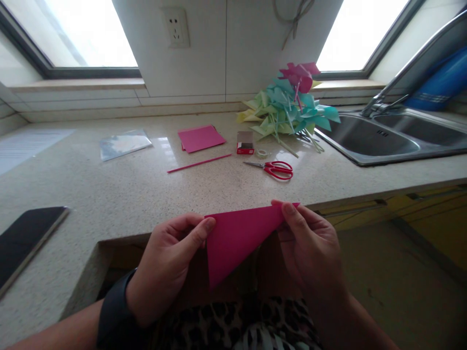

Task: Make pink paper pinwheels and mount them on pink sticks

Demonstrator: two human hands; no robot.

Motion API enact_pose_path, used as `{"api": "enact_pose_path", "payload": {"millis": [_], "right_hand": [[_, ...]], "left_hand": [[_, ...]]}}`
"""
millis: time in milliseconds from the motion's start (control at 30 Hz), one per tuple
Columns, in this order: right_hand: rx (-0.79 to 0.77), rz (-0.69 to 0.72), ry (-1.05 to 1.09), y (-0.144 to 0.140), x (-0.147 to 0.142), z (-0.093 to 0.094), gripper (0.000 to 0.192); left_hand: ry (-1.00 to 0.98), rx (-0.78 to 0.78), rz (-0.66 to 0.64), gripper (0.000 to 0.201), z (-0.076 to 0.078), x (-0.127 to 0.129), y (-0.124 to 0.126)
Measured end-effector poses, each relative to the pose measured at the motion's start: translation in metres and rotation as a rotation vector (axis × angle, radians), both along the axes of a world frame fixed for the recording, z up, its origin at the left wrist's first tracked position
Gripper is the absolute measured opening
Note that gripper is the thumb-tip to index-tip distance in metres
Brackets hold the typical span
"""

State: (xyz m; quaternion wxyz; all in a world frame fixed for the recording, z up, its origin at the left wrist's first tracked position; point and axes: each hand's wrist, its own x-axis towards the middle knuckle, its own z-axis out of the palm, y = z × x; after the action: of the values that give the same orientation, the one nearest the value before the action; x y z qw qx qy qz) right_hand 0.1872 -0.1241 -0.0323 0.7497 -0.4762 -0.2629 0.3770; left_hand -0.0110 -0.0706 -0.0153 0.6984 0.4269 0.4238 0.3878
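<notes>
A pink paper sheet [237,238], folded into a triangle with its point down, hangs in the air just in front of the counter's front edge. My left hand [168,262] pinches its left corner between thumb and fingers. My right hand [310,243] pinches its upper right corner. A dark band sits on my left wrist.
On the speckled counter [109,194] lie a stack of pink paper [200,138], a pink stick [199,163], red scissors [274,169], a small red box [245,143], a tape roll [261,153] and a pile of paper pinwheels [288,107]. A steel sink [383,138] is at right, a dark phone [25,238] at left.
</notes>
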Motion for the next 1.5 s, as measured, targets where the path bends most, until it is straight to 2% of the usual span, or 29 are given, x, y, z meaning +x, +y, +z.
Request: {"api": "enact_pose_path", "payload": {"millis": [500, 1133, 1333, 1500], "right_hand": [[0.035, -0.023, 0.021, -0.001, 0.003, 0.002, 0.009], [0.118, -0.029, 0.107, 0.001, 0.011, 0.006, 0.003], [0.136, -0.057, 0.114, 0.004, 0.010, 0.007, 0.006], [0.082, 0.045, 0.134, 0.002, 0.007, 0.007, 0.023]], "left_hand": [[0.061, 0.002, -0.030, 0.027, -0.004, -0.003, -0.001], [0.007, -0.027, -0.047, 0.023, -0.002, -0.002, -0.004], [0.015, -0.034, -0.025, 0.026, -0.003, 0.000, -0.004], [0.021, -0.022, -0.020, 0.025, -0.006, -0.002, -0.003]]}}
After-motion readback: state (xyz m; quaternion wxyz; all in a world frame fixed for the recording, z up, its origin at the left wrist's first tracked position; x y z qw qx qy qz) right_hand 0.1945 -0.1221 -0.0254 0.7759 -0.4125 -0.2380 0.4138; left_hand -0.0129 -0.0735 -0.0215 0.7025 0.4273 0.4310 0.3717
